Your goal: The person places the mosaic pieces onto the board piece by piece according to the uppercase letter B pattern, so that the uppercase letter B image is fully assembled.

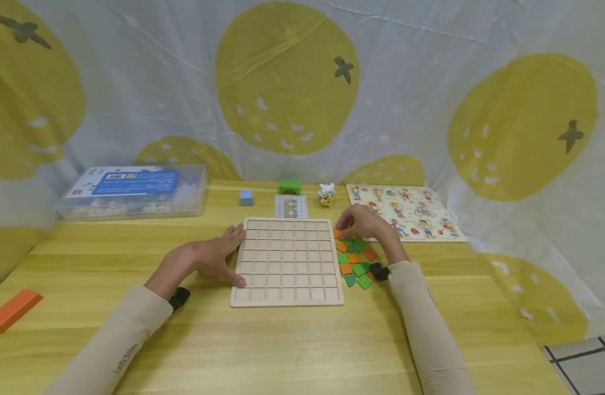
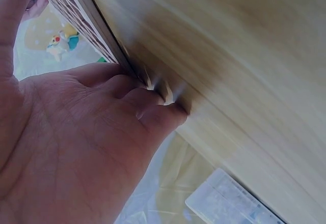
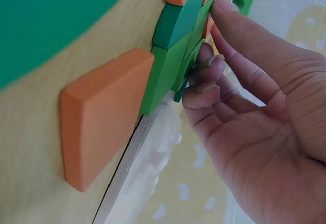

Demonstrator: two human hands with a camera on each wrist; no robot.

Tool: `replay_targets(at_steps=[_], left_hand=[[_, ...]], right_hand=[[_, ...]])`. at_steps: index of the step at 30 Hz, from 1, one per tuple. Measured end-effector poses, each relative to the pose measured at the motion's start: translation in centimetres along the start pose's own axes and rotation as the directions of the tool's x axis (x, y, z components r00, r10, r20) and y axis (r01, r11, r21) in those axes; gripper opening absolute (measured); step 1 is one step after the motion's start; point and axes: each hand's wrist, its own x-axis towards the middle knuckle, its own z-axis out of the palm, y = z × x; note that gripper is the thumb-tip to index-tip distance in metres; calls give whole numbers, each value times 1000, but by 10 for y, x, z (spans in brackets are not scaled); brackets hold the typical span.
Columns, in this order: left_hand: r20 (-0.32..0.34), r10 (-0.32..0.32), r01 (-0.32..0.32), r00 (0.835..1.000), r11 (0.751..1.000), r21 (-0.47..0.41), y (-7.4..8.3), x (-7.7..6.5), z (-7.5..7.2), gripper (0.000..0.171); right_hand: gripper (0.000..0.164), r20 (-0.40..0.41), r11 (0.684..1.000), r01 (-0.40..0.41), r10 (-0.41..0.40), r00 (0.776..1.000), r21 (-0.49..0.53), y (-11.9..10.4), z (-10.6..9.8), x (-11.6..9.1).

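A wooden grid board (image 1: 288,262) with raised dividers lies in front of me, its squares bare. My left hand (image 1: 210,258) rests along its left edge, fingers stretched out beside the rim and thumb on the lower left corner. In the left wrist view the palm of that hand (image 2: 86,142) shows close up. To the board's right lies a loose pile of orange and green tiles (image 1: 354,257). Over the pile's far end, my right hand (image 1: 362,222) pinches an orange tile (image 1: 337,233) between thumb and index finger. Its other fingers curl beside green tiles (image 3: 165,74).
Behind the board stand a small pattern card (image 1: 290,207), a green block (image 1: 289,187), a blue cube (image 1: 246,198) and a white figurine (image 1: 326,194). A clear plastic box (image 1: 134,192) is at back left, a picture puzzle (image 1: 411,214) at back right. An orange block (image 1: 13,310) lies far left.
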Motion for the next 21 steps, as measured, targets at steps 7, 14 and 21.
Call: replay_targets(at_steps=[7,14,21], left_hand=[[-1,-7,7,1000,1000,-12,-1,1,0,130],[-3,-17,17,1000,1000,-1,-1,1,0,130],[-4,-33,33,999,999,6,0,0,-1,131]], right_hand=[[14,-23,999,34,-34,999,7,1,0,0],[7,-120,991,97,-85,989,97,-13,-2,-6],[11,-47,952,156,-149,988,264,-72,28,20]])
